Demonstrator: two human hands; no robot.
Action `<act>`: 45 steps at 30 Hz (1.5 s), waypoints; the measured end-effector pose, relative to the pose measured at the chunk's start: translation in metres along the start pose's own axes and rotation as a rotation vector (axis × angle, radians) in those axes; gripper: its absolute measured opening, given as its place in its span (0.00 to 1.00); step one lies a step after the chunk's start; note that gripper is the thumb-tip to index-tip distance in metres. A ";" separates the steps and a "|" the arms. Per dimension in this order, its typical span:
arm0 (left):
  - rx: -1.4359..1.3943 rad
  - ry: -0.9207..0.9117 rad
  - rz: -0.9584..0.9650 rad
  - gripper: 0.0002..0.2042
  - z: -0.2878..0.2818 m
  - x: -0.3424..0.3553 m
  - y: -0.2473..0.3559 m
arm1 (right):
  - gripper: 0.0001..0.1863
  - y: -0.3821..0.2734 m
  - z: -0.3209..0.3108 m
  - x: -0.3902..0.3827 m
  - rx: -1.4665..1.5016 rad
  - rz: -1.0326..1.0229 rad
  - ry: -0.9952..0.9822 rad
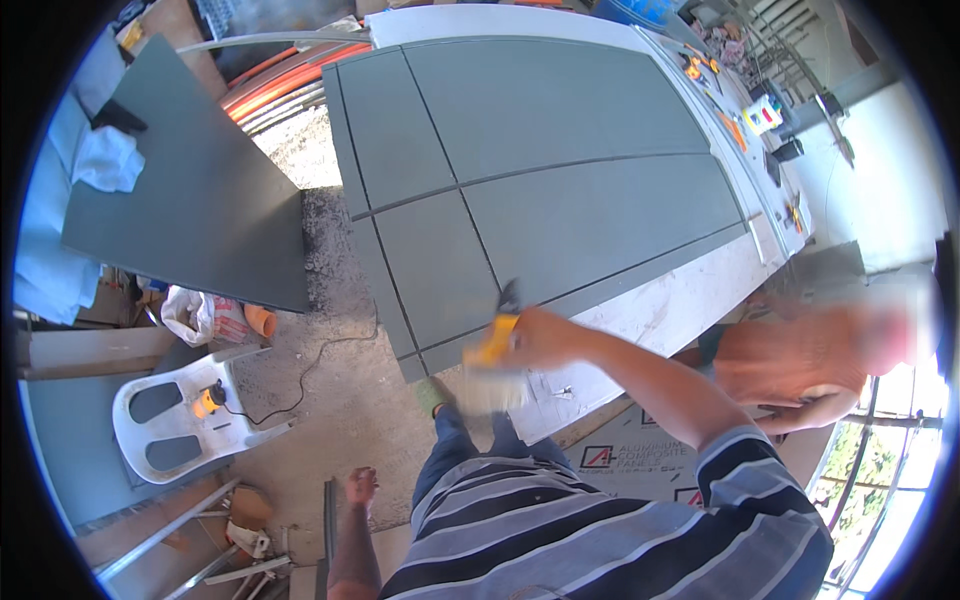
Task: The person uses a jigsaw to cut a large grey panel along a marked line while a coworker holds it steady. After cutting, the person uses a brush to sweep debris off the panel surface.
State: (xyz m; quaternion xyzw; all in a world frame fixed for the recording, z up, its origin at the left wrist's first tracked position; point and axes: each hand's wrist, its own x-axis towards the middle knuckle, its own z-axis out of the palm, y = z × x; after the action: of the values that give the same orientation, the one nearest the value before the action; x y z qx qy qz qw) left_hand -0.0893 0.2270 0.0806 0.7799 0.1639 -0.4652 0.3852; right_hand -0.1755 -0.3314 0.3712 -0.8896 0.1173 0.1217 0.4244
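My right hand (548, 338) grips what looks like a hand brush (492, 345), yellow with a black tip and pale bristles blurred by motion. It is above the near edge of a large grey panel (590, 105) lying on a white-topped table (690, 270). Dark straight grooves cross the panel lengthwise and crosswise, dividing it into rectangles. My left hand (362, 487) hangs low beside my leg, its fingers curled into a loose fist with nothing visible in them.
A white plastic chair (185, 415) at the left carries a yellow corded power tool (208, 400). Another grey panel (200, 200) leans beyond it. Tools and a white bucket (762, 115) lie along the table's far right side. At the right is a person in orange (790, 365).
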 end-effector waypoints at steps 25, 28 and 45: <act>-0.075 -0.022 0.109 0.16 0.029 0.010 -0.020 | 0.22 -0.002 -0.012 -0.074 0.506 0.422 0.774; 0.074 -0.070 0.125 0.17 0.046 -0.022 -0.007 | 0.22 0.039 0.017 -0.077 0.350 0.711 0.596; 0.311 -0.065 -0.169 0.13 0.016 -0.071 -0.096 | 0.20 -0.065 0.120 -0.221 0.457 0.128 0.462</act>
State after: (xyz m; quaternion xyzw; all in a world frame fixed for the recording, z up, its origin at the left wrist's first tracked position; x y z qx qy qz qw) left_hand -0.1947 0.2848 0.0936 0.7982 0.1422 -0.5406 0.2246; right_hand -0.3773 -0.1743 0.4151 -0.7662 0.2905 -0.0861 0.5667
